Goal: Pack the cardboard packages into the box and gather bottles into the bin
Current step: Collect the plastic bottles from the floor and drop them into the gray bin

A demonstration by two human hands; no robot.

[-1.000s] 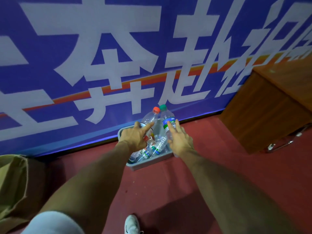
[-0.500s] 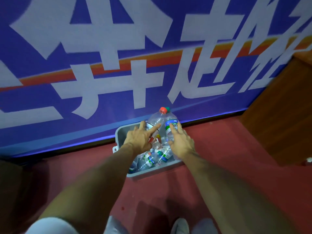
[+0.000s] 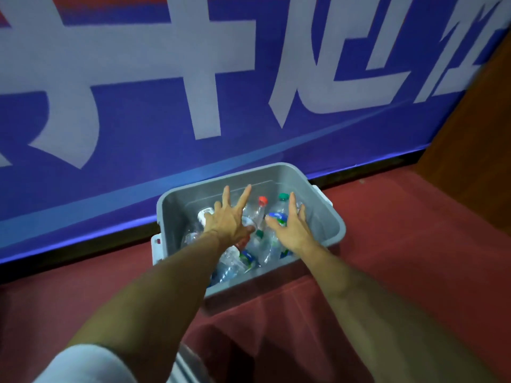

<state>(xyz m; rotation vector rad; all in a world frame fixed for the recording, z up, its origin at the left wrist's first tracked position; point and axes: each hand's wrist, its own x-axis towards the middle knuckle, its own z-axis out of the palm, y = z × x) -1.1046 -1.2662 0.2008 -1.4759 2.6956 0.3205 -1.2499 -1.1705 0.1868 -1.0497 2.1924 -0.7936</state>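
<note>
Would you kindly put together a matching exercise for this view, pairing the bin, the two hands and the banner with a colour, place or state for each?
Column A
1. bin
2. left hand
3. right hand
4. banner

Column B
a. blue with white characters
b. open, fingers spread, beside the red-capped bottle
c. grey, on the red floor
d. open, over the green-capped bottle

Pairs: 1-c, 2-b, 3-d, 4-a.
</note>
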